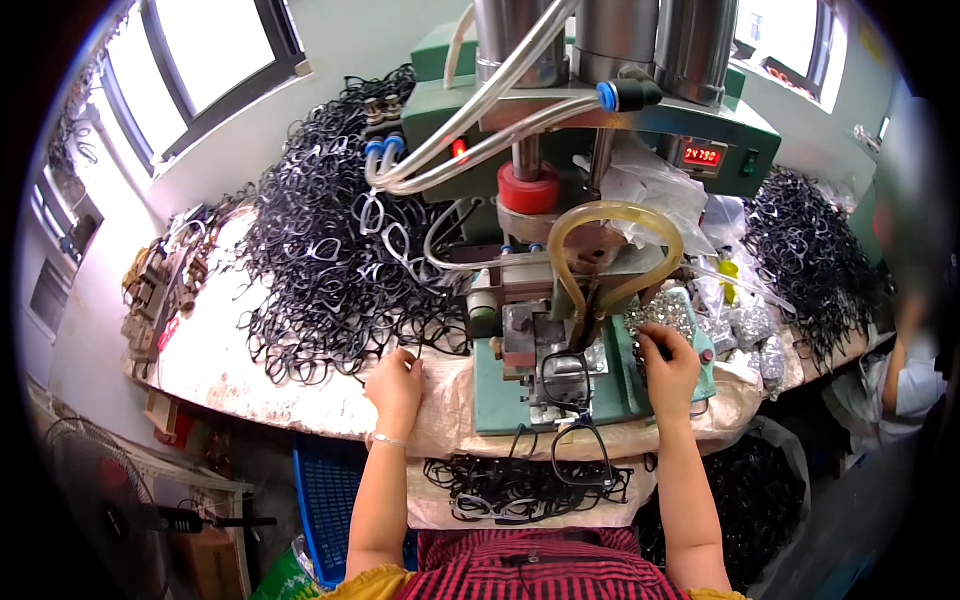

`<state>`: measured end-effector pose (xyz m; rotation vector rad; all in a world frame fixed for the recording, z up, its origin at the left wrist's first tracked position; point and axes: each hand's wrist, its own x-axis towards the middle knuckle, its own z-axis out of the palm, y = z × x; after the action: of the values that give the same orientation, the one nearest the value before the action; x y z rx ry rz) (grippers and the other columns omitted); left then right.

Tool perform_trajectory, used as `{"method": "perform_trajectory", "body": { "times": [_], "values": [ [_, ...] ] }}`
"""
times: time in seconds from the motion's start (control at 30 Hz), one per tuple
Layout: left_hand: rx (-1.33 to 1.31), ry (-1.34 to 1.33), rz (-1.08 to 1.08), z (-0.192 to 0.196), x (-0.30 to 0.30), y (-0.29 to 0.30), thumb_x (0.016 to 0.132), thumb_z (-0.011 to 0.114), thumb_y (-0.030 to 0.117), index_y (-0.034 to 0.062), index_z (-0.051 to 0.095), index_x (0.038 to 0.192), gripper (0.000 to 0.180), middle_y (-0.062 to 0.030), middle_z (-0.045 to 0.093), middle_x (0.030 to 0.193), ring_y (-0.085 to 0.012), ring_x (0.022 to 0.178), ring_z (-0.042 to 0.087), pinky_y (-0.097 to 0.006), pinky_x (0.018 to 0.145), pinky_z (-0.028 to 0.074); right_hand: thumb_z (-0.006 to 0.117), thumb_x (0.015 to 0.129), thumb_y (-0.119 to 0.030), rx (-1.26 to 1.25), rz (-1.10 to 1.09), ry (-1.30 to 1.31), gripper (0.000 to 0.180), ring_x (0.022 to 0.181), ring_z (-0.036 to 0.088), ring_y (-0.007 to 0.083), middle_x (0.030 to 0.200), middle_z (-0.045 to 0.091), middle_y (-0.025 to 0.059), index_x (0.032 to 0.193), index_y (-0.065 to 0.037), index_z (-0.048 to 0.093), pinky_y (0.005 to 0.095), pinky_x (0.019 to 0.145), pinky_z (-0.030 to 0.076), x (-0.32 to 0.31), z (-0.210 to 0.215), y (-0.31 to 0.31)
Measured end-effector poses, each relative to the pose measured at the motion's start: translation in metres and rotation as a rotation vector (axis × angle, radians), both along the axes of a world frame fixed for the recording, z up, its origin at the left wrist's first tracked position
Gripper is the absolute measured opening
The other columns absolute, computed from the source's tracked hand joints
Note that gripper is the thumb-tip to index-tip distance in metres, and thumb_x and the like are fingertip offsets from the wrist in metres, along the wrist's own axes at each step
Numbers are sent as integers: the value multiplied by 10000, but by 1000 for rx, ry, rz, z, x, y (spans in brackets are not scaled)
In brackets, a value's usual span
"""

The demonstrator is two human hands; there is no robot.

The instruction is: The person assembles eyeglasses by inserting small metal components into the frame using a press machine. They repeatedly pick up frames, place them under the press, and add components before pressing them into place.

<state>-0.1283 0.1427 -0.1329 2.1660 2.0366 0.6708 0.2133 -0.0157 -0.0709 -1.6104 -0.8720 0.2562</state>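
Pale wall (370,40), bright dark-framed windows (215,45), pale-covered table (225,365)

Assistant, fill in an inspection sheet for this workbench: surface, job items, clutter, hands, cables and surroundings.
Surface: table, pale wrinkled covering, marked in places.
Job items: black glasses frame at the green press; small metal parts heaped on its right.
Clutter: large frame piles left and right; plastic bags beside the press.
Hands: left hand at the front edge, fingers curled; right hand at the metal parts. Grip unclear for both.
Cables: clear tubes and a looped amber hose at the press.
Surroundings: windows, fan, blue basket; another person, blurred, far right.
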Motion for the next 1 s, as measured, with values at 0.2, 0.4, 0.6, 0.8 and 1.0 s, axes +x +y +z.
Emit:
{"method": "perform_trajectory", "body": {
  "times": [0.2, 0.4, 0.6, 0.8, 1.0],
  "values": [
    [436, -349, -407, 51, -7, -31, 915, 650, 58, 16, 580, 988, 110, -111, 662, 992, -260, 895, 643, -359, 813, 500, 704, 785, 61, -57, -294, -470, 138, 874, 640, 257, 901, 685, 94, 905, -8, 706, 353, 824, 484, 27, -10, -95],
    [-191, -1383, -361, 81, -4, -35, 1094, 409, 327, 55, 552, 1196, 324, 28, 428, 660, -46, 541, 364, -206, 484, 338, 689, 793, 84, 5, -23, -282, 134, 898, 640, 202, 926, 680, 81, 912, 23, 692, 308, 844, 483, -5, 30, -87],
    [-216, -1135, -316, 55, 33, -34, 984, 621, 138, 57, 545, 1080, 147, 23, 521, 784, -43, 641, 446, -202, 537, 354, 714, 777, 16, 245, 219, -51, 254, 845, 650, 180, 888, 687, 79, 1020, 1, 643, 304, 786, 500, -46, 56, 14],
    [-256, -1504, -287, 56, 42, -57, 1079, 433, 357, 87, 481, 957, 300, -106, 653, 849, -181, 765, 595, -325, 693, 496, 712, 816, 7, 311, 249, 252, 434, 893, 618, 112, 911, 665, 55, 1216, 16, 542, 256, 863, 468, -63, 49, 15],
    [335, -1333, -816, 207, 104, -88, 1100, 223, 342, 73, 364, 967, 332, -261, 660, 923, -294, 805, 642, -389, 809, 543, 721, 814, 14, 354, 400, 444, 515, 971, 624, 123, 1025, 656, 85, 1280, 32, 502, 271, 940, 453, -73, 63, 14]
  ]
}}
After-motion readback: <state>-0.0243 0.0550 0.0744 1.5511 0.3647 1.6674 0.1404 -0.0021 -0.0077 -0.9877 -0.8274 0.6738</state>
